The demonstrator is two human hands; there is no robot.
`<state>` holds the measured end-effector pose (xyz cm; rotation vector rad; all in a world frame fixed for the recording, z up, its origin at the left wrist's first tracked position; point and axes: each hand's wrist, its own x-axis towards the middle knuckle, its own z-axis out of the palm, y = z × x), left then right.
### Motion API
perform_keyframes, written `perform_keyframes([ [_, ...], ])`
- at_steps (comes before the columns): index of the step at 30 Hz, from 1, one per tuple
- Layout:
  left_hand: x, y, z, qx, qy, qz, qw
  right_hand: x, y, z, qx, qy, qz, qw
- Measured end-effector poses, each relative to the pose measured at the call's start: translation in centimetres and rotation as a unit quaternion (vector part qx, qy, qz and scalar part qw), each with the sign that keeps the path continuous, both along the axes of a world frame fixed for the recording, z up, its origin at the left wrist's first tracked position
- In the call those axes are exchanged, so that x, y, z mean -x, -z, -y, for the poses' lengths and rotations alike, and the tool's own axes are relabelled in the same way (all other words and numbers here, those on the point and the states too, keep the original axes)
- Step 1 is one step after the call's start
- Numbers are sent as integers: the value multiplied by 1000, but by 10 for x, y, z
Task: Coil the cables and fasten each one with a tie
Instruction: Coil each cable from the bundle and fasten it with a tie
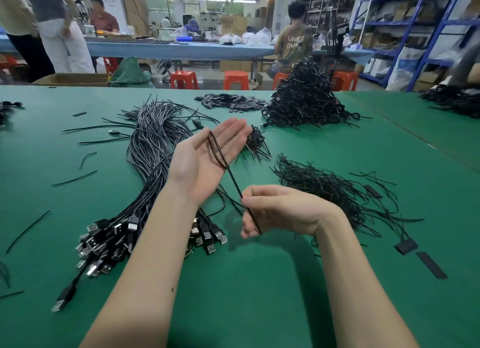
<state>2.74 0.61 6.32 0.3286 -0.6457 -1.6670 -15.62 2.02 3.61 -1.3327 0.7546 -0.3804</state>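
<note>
Left hand (205,158) raised palm-up above the green felt-covered worktop (259,295), fingers straight and released. A thin black cable (217,150) lies looped across that palm; I count what looks like two turns, not more. The tail of the same cable runs down and to the right into my right hand (275,210), whose grip is pinched on it between thumb and forefinger, the other fingers curled round the strand below.

Status: this cable is partly coiled, no tie on it yet. I judge the coil is at an early stage, since a fair run of strand is not yet wound onto the palm; how much hangs below the right hand I cannot tell.

Done, as far as shown: a tall heap of coiled black cables (305,98) at the far side of the worktop, well apart from my hands. Whether each carries a tie is too small to tell.

Left: a long bundle of straight black cables with silver USB plugs (153,150) under and beside my left forearm, plugs fanned out toward me. A large share, by the look of it.

Supplies: a loose pile of thin black wire ties (327,189) just right of the right hand; a smaller bunch (255,141) beyond the left fingertips.
</note>
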Motion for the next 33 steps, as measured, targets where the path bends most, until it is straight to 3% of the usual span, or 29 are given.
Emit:
perform_keyframes([
  [2, -5, -4, -5, 17, 36, -2, 999, 2, 6, 3, 25, 32, -89, 995],
  [5, -7, -6, -13, 49, 80, 72, 993, 9, 5, 13, 98, 152, -152, 972],
  [8, -7, -7, -17, 84, 118, 196, 970, 18, -1, 21, 85, 283, -22, 955],
  [11, 4, -3, -14, 89, 130, 379, 912, 19, -16, 22, 70, 314, 87, 943],
  [13, 15, 1, -11, 60, 98, 467, 877, 14, -25, 20, 116, 320, 63, 938],
  [15, 23, 4, -8, 46, 34, 500, 864, 5, -31, 15, 184, 319, 16, 930],
  [17, 26, 5, -5, 40, -36, 485, 873, -1, -35, 11, 218, 285, 26, 933],
  [19, 24, 4, -3, 19, -72, 392, 917, -1, -34, 6, 202, 189, 52, 960],
  [22, 17, 3, -3, 8, -22, 199, 980, 0, -24, 0, 80, 11, 89, 993],
  [25, 10, 2, -5, 20, 47, 79, 996, 7, -5, -1, -27, -41, 75, 996],
  [28, 3, 2, -8, 35, 89, 105, 990, 15, 7, 8, -29, 28, -6, 999],
  [31, -1, 5, -10, 74, 116, 202, 970, 20, 10, 17, 93, 123, -170, 973],
  [33, 0, 8, -10, 86, 137, 247, 955, 22, 9, 20, 131, 136, -172, 967],
])
